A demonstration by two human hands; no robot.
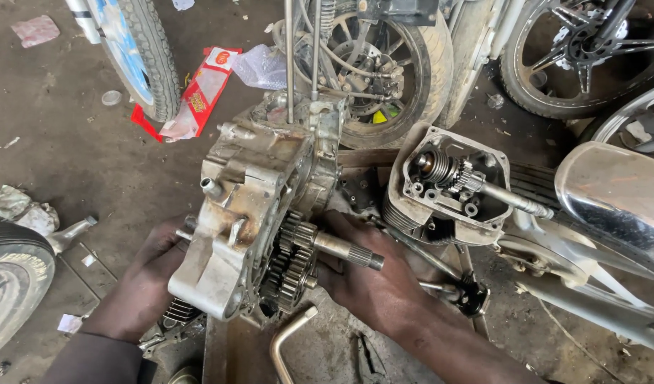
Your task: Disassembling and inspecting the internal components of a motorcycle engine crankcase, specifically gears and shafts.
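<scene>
Left hand [150,274]: clamped on the crankcase half [249,206], bracing its near-left edge upright.
Right hand [373,281]: closed under the gear cluster [291,259], steadying the splined shaft [348,250].

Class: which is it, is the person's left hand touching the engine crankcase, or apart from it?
Touching. The head view shows the left hand pressed against the crankcase's left side, with no gap visible between them.
</scene>
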